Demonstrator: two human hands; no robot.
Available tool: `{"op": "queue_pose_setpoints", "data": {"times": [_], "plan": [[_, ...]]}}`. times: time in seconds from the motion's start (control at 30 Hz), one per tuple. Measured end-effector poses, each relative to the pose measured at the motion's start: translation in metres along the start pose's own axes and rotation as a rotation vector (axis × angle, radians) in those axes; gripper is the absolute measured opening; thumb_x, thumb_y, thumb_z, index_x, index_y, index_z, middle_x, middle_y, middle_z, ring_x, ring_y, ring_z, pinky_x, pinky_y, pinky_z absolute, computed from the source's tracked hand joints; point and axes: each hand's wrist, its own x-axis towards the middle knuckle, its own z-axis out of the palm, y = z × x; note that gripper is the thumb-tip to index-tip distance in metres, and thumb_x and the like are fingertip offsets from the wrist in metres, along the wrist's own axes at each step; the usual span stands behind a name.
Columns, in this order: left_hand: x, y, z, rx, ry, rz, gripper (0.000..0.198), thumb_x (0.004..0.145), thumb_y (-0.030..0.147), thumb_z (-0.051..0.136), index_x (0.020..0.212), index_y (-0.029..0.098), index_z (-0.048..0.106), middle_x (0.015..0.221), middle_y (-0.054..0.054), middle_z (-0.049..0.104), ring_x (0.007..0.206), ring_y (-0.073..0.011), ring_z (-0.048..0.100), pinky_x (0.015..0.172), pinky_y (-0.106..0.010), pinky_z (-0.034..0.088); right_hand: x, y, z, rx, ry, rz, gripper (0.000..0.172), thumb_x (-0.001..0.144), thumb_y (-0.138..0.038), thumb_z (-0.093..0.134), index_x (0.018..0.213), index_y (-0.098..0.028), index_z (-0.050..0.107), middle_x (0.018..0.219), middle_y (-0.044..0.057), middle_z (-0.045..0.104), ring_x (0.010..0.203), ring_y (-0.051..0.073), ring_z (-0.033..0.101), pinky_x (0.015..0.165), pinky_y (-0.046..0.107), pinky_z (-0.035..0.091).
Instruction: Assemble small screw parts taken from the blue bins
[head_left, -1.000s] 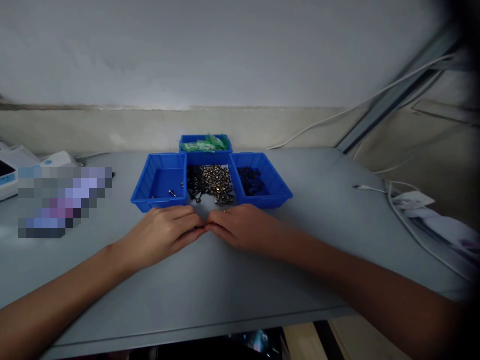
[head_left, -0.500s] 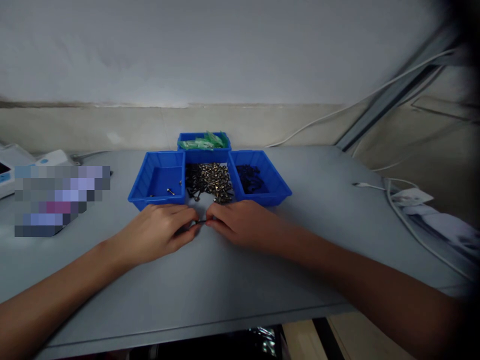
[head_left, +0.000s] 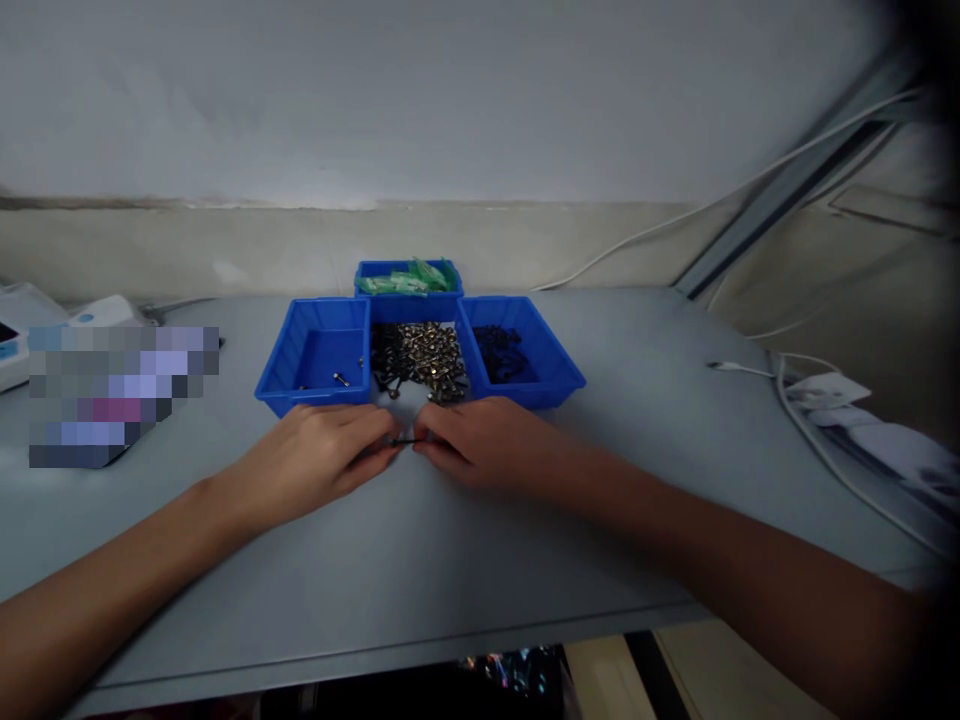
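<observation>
My left hand (head_left: 322, 455) and my right hand (head_left: 480, 440) rest on the grey table (head_left: 450, 570), fingertips meeting just in front of a pile of small metal screws (head_left: 420, 358). Both hands pinch the ends of one small dark screw (head_left: 407, 441) between them. Left of the pile stands a blue tray (head_left: 319, 355) with two or three loose pieces in it. A second blue tray (head_left: 525, 355) on the right holds dark small parts. Behind the pile a third blue tray (head_left: 409, 282) carries green pieces.
A blurred-out flat object (head_left: 120, 395) and a white device (head_left: 22, 330) lie at the table's left. White cables (head_left: 795, 400) and a bundle of cloth or plastic sit at the right edge. A wall rises behind the trays.
The fingertips, pressed together a second ago, have parted slightly, so the thin dark screw now shows between them. The view has shifted down a little.
</observation>
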Motion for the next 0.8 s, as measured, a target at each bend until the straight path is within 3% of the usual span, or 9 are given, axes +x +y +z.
{"op": "queue_pose_setpoints", "data": {"times": [0.8], "plan": [[0.0001,0.002,-0.003,0.0,-0.005,-0.006,0.019,0.085,0.031,0.042,0.074,0.017,0.049,0.064,0.001,0.053,0.059,-0.01,0.051,0.053,-0.021,0.038,0.0007,0.0008,0.003,-0.05,0.022,-0.009,0.016,0.085,-0.026,0.036,0.084,-0.019,0.05,0.07,0.0,0.06,0.055,0.012,0.052,0.048,0.025,0.026]]}}
